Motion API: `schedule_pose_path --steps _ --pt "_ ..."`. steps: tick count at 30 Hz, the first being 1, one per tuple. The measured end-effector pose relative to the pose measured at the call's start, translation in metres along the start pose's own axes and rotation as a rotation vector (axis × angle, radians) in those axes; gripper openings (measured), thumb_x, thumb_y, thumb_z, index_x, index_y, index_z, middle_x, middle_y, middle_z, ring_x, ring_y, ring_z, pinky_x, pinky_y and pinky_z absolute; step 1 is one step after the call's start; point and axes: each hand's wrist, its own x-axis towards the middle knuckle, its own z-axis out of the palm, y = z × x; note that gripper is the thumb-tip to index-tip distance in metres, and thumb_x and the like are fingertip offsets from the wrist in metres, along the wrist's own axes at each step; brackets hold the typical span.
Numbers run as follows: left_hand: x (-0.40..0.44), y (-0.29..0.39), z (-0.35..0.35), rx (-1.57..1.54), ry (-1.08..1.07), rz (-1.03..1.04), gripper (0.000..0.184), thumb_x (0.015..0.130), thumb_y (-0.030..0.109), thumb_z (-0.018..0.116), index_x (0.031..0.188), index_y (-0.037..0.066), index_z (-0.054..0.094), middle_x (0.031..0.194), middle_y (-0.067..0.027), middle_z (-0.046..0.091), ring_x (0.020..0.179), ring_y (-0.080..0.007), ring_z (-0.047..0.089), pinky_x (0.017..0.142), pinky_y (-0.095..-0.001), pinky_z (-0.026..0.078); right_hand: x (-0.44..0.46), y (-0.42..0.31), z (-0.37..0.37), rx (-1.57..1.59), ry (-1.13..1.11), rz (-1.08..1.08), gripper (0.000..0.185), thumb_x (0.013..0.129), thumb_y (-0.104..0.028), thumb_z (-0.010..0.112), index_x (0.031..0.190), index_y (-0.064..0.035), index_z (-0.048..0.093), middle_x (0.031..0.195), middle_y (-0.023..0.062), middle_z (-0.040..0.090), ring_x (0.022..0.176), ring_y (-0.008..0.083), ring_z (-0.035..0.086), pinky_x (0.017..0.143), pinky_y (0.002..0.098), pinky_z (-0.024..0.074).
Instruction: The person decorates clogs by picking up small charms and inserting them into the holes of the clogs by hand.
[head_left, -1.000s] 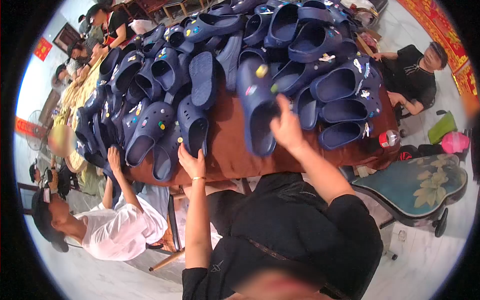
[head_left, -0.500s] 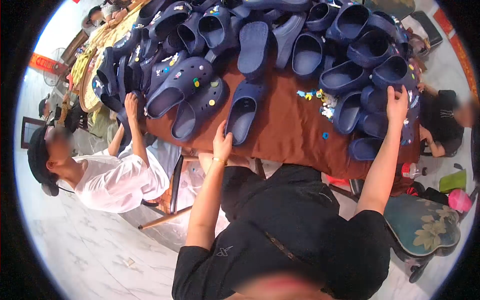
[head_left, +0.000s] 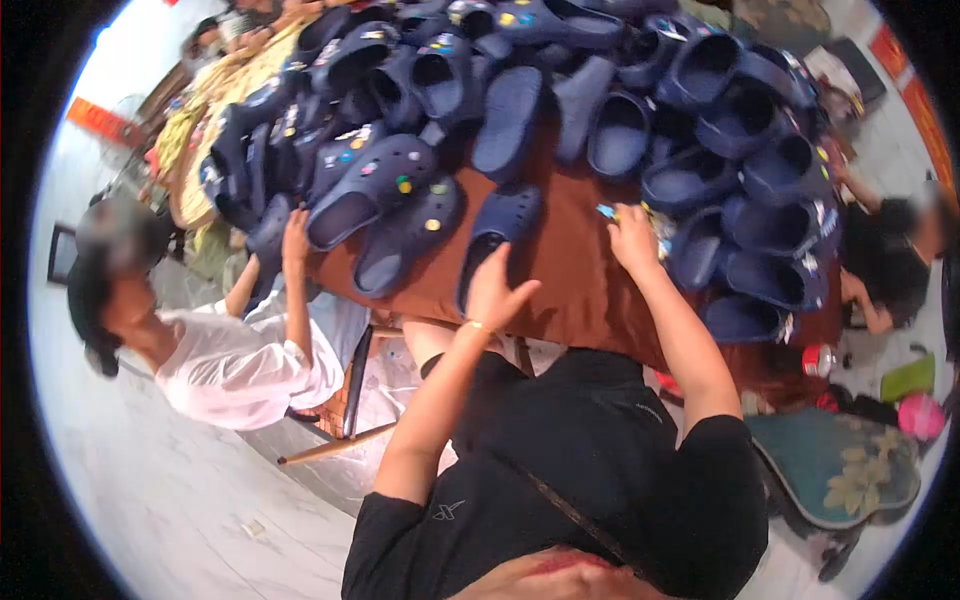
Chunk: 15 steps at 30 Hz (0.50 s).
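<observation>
Right hand point(head_left: 633, 240) bends over small charms point(head_left: 662, 228), left hand point(head_left: 492, 290) spreads at navy clog point(head_left: 510, 208)

Before us, the brown-covered table point(head_left: 575, 285) bears a broad pile of navy clogs point(head_left: 510, 120), heaped along its far side and down both flanks. To our left, a co-worker point(head_left: 250, 370) in a white shirt reaches to the shoes. Nearer the middle, the navy clog lies by the table's near edge, toe pointing away from us, right of two charm-studded clogs point(head_left: 405, 240). Our left hand is unclenched over its heel end, thumb out to the side; we cannot tell whether it touches. Beside the right-hand shoes, our right fingers curl at the small charms, a blue piece point(head_left: 606, 211) by the fingertips; whether they grasp any, we cannot tell
</observation>
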Motion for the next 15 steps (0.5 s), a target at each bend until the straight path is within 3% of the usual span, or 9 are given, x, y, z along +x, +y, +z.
schedule_pose_path --steps 2,5,9,13,15 --pt "-0.002 -0.026 0.024 0.108 -0.022 0.056 0.058 0.078 0.020 0.066 0.126 -0.006 0.044 0.121 -0.0246 0.053 0.111 -0.0389 0.051 0.096 -0.0435 0.041 0.012 0.000 0.016 -0.074 -0.043 0.099 0.043 0.078 -0.025 0.068 0.113 -0.0046 0.051 0.107 0.0218 0.053 0.096 0.0403 0.056 0.080 0.0470 0.0479" --pt "-0.003 -0.028 0.019 0.062 -0.120 -0.079 0.043 0.079 0.008 0.054 0.121 0.000 0.050 0.109 -0.0234 0.059 0.102 -0.0389 0.056 0.089 -0.0455 0.045 0.023 -0.004 0.022 -0.133 -0.145 0.179 0.041 0.077 -0.026 0.070 0.103 -0.0026 0.050 0.105 0.0225 0.053 0.097 0.0409 0.057 0.079 0.0480 0.0488" --pt "-0.017 -0.033 -0.008 0.028 -0.266 -0.014 0.040 0.076 0.005 0.048 0.115 0.002 0.057 0.106 -0.0234 0.061 0.102 -0.0373 0.057 0.089 -0.0446 0.044 0.030 0.031 0.049 -0.248 -0.067 0.080 0.031 0.083 -0.021 0.063 0.102 -0.0020 0.049 0.102 0.0239 0.055 0.090 0.0427 0.059 0.075 0.0497 0.0498" --pt "-0.021 -0.036 -0.027 -0.054 -0.423 -0.074 0.039 0.072 0.002 0.047 0.106 0.002 0.064 0.108 -0.0222 0.061 0.104 -0.0355 0.058 0.089 -0.0397 0.046 0.023 0.035 0.039 -0.121 -0.039 0.128 0.026 0.081 -0.019 0.061 0.096 -0.0004 0.051 0.091 0.0234 0.061 0.085 0.0437 0.059 0.073 0.0519 0.0477" --pt "-0.015 -0.040 -0.026 -0.197 -0.365 -0.055 0.036 0.075 0.000 0.047 0.108 0.000 0.063 0.103 -0.0211 0.064 0.100 -0.0319 0.063 0.088 -0.0358 0.048 0.025 0.041 0.041 -0.086 0.006 0.126 0.025 0.079 -0.018 0.063 0.093 0.0002 0.054 0.085 0.0211 0.063 0.080 0.0396 0.062 0.071 0.0479 0.0499"
